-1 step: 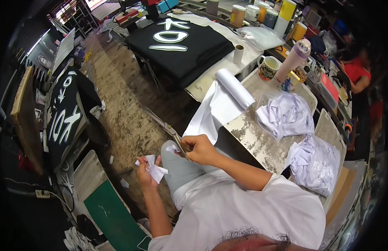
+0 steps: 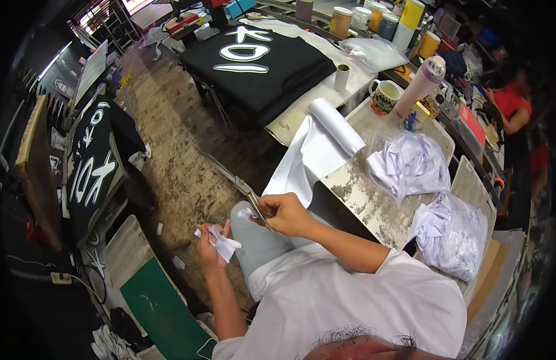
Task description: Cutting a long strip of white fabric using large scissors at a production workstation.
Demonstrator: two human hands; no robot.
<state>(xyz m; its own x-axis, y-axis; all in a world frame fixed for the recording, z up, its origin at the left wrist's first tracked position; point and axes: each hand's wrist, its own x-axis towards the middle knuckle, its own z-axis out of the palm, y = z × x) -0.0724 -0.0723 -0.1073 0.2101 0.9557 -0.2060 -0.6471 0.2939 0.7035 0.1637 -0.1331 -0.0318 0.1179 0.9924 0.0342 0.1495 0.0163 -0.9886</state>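
Note:
My right hand is closed around the handles of a long pair of scissors, whose blades point away to the upper left. Lower and to the left, my left hand grips a small piece of white cloth with its fingers bent. Between the two hands, a white scrap rests on my knee. Beyond my right hand, a roll of white cloth lies on a worn board, its loose end hanging over the edge.
Two clear bags of white cloth sit at the right, near a mug and a pink bottle. A black garment with white print covers the far table. A green board stands lower left. Someone in red is at far right.
The white cloth piece in my left hand has folded over: its raised upper corner has dropped. My right hand and the scissors look unmoved.

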